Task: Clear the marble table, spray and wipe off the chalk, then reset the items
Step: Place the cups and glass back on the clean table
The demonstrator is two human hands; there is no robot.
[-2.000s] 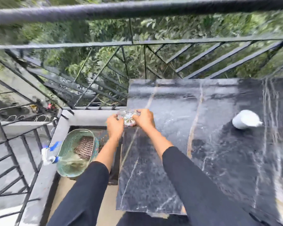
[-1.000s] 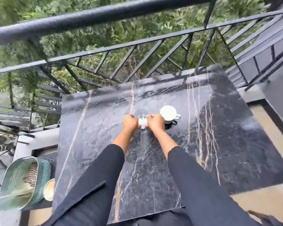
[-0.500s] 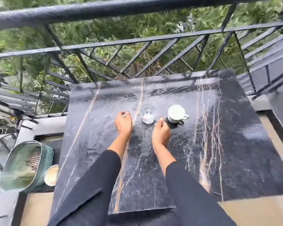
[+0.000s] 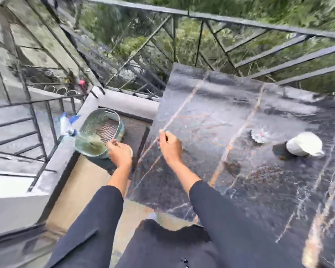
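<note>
The view is blurred with motion. The black marble table (image 4: 201, 113), veined in white and orange, fills the right side. On its right part a small clear glass dish (image 4: 260, 135) stands near a white cup (image 4: 305, 144), and the cup sits on a dark saucer (image 4: 280, 150). The right hand (image 4: 170, 146) hangs over the table's left edge with its fingers loosely curled and nothing visible in them. The left hand (image 4: 120, 153) reaches down off the table's left side, just beside a green mesh basket (image 4: 104, 113) on the floor. It covers a pale round rim (image 4: 131, 151), and I cannot tell whether its bent fingers grip that or only hover over it. A brown woven piece (image 4: 108, 130) lies inside the basket. A spray bottle (image 4: 66, 122) with a blue trigger stands on the grey ledge (image 4: 52, 167) next to the basket. A black metal railing (image 4: 240, 22) runs behind the table, with green foliage beyond it.
</note>
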